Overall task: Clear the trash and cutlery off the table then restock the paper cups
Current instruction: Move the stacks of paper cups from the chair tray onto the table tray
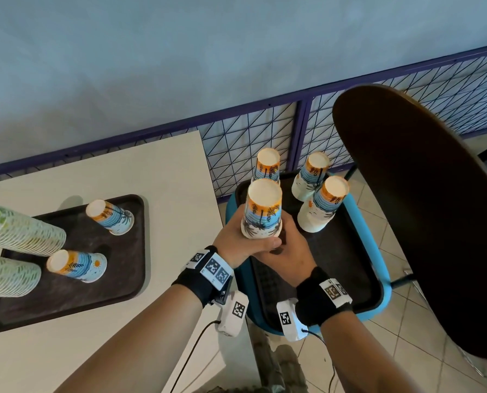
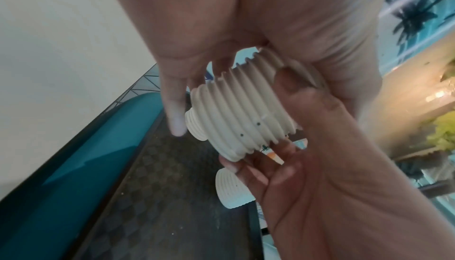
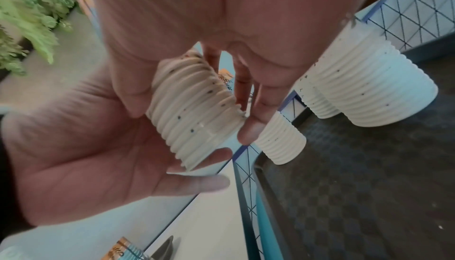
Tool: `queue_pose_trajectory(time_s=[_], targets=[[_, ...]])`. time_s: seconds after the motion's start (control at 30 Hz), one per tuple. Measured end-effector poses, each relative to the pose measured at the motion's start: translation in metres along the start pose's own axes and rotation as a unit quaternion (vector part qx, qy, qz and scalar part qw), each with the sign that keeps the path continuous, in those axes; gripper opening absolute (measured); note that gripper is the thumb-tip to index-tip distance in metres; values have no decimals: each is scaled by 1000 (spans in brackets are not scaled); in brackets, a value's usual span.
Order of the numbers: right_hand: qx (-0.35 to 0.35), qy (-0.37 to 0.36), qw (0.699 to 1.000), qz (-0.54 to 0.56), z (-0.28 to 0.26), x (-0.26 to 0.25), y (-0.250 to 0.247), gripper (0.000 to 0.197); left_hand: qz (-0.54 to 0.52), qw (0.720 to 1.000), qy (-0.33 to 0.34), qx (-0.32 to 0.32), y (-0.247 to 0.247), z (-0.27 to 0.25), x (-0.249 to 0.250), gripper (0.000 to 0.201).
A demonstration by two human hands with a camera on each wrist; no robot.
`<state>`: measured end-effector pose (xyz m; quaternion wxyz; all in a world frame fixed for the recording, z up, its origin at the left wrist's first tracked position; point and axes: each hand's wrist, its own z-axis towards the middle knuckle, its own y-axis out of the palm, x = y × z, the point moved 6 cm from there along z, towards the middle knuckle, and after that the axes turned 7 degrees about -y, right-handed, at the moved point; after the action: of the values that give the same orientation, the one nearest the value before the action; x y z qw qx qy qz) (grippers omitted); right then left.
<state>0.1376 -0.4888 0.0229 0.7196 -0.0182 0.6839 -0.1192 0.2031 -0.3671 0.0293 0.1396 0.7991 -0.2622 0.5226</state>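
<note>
I hold an upside-down stack of beach-print paper cups (image 1: 262,211) with both hands over the black tray (image 1: 347,268) on the blue chair. My left hand (image 1: 251,245) grips its rim end from the left and my right hand (image 1: 289,246) wraps it from the right. The left wrist view shows the ribbed rims of the stack (image 2: 241,112) between thumb and fingers of both hands. In the right wrist view my right thumb and fingers close round the same stack (image 3: 194,112). Three more stacks (image 1: 317,214) stand upside down on the chair tray.
On the white table (image 1: 163,171) a second black tray (image 1: 95,293) carries two beach-print stacks (image 1: 110,217) and tall green-patterned stacks (image 1: 21,234). A dark chair back (image 1: 423,211) rises at the right. A purple wire fence (image 1: 265,137) runs behind.
</note>
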Motion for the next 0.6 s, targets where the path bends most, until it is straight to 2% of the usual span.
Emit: queue_pose_trajectory(time_s=[0.07, 0.13, 0.2, 0.23, 0.3, 0.4, 0.5, 0.6], targets=[[-11, 10, 1000, 13, -9, 2, -5, 79, -30, 999, 8, 14, -4, -2, 0, 79], [10, 20, 1000, -13, -19, 11, -16, 59, -38, 999, 16, 28, -8, -6, 2, 69], [76, 51, 995, -50, -27, 25, -33, 33, -44, 998, 14, 39, -12, -12, 5, 63], [118, 81, 987, -68, -31, 34, -44, 29, -49, 998, 9, 40, -13, -15, 5, 63], [202, 143, 965, -90, -34, 52, -67, 37, -51, 998, 1, 44, -15, -20, 5, 67], [287, 187, 937, -62, -22, 71, -93, 73, -49, 998, -4, 49, -17, -25, 2, 74], [292, 181, 938, -53, 4, 79, -106, 105, -40, 998, -10, 55, -18, -27, -2, 70], [277, 158, 945, -69, 28, 82, -108, 106, -23, 998, -11, 58, -18, -30, -5, 72]])
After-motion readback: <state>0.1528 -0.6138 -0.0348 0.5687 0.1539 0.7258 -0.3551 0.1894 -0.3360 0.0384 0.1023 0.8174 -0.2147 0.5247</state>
